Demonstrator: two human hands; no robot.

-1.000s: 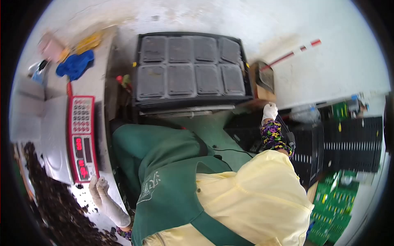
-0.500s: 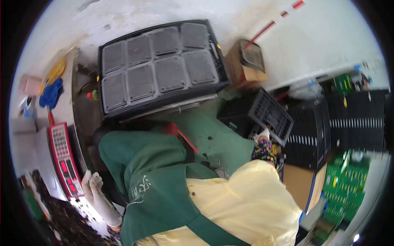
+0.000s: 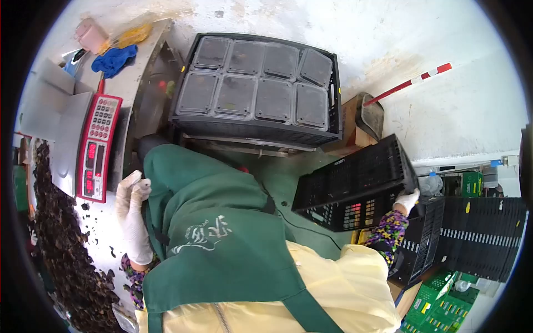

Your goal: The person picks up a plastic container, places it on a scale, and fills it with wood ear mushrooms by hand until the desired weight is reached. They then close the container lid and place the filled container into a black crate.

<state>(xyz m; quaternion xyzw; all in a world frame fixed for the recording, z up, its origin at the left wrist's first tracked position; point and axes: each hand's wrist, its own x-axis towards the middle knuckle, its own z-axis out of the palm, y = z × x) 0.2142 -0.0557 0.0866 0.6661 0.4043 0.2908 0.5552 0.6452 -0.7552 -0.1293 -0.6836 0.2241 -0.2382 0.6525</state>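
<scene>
Holding: the right hand (image 3: 407, 201), gloved, has its fingers closed on the right end of a black crate (image 3: 347, 176), right of centre in the frame.
Crate: tilted, well apart from the scale; I can't tell whether its low end touches the green floor (image 3: 267, 173).
Left hand: gloved and holding nothing, this hand (image 3: 133, 216) is up at the left of the frame, its fingers loosely bent, beside the apron (image 3: 222, 238).
Scale: the red-edged scale (image 3: 100, 147), its digits lit, is near those fingertips.
Dark pieces: a heap of dark pieces (image 3: 61, 238) spreads down the lower left.
Upper left: on the desk (image 3: 145, 50), a blue cloth (image 3: 115, 60) lies near a pink container (image 3: 90, 34).
Top centre: eight clear-lidded boxes (image 3: 237, 94) fill a large black bin (image 3: 250, 135), in two rows.
Right side: a red-and-white pole (image 3: 411, 83) slants above; black slotted crates (image 3: 483, 233) stand over green ones (image 3: 438, 302) at lower right.
</scene>
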